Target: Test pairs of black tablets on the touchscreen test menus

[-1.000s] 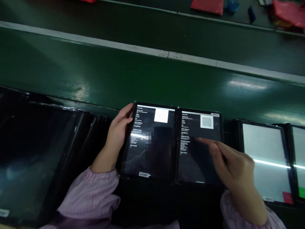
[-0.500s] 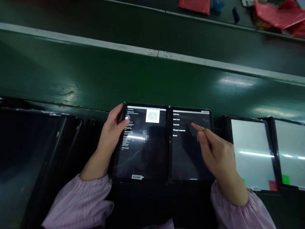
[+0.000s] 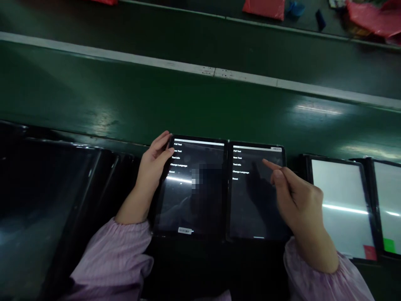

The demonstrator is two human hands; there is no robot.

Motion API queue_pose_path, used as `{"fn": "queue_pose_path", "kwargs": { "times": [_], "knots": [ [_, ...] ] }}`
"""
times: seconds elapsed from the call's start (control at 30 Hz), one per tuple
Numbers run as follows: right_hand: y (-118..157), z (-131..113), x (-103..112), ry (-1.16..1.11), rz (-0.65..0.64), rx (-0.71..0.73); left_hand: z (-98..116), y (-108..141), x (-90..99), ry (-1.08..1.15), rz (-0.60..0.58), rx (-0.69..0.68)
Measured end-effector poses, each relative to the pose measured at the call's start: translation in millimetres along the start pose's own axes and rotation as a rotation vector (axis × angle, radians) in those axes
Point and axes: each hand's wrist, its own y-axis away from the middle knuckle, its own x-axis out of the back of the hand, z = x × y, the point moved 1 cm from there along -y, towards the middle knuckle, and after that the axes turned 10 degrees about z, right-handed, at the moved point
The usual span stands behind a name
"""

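Two dark tablets lie side by side in the middle, each with the same short text menu in white. My left hand (image 3: pixel 151 167) grips the upper left edge of the left tablet (image 3: pixel 191 200), its thumb on the front border. A small white label sits near that tablet's bottom edge. Over the right tablet (image 3: pixel 250 209), my right hand (image 3: pixel 299 194) points with its index finger, the other fingers curled in and holding nothing. Whether the fingertip touches the glass cannot be made out.
Two tablets with pale lit screens (image 3: pixel 340 186) (image 3: pixel 390 196) stand at the right, with red and green corner patches. Several dark tablets (image 3: pixel 40 200) lie at the left. Beyond a metal strip (image 3: pixel 169 64) are red packets (image 3: pixel 266 8) and a blue scrap (image 3: pixel 296 8).
The left tablet's screen has switched from an information page with a square code to the text menu. My right index finger has drawn slightly away to the right. The whole view has shifted a little.
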Motion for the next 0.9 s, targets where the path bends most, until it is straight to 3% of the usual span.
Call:
{"fn": "queue_pose_path", "kwargs": {
  "times": [0.27, 0.57, 0.7, 0.8, 0.9],
  "knots": [
    [13, -3, 9, -0.031, 0.001, 0.013, 0, -3, 1.3, -0.045, 0.010, 0.034],
    [21, -2, 3, -0.108, -0.086, 0.045, 3, 3, 0.3, -0.021, 0.010, 0.019],
    [19, -4, 0, -0.105, -0.150, 0.046, -2, -1, 4.9, 0.054, -0.072, 0.021],
    [19, 0, -1, -0.130, -0.105, 0.051, -5, -6, 11.2, 0.117, -0.172, 0.049],
    [25, 10, 5, -0.125, -0.041, -0.053, -6, -10, 17.3, 0.092, -0.271, 0.061]
  ]
}}
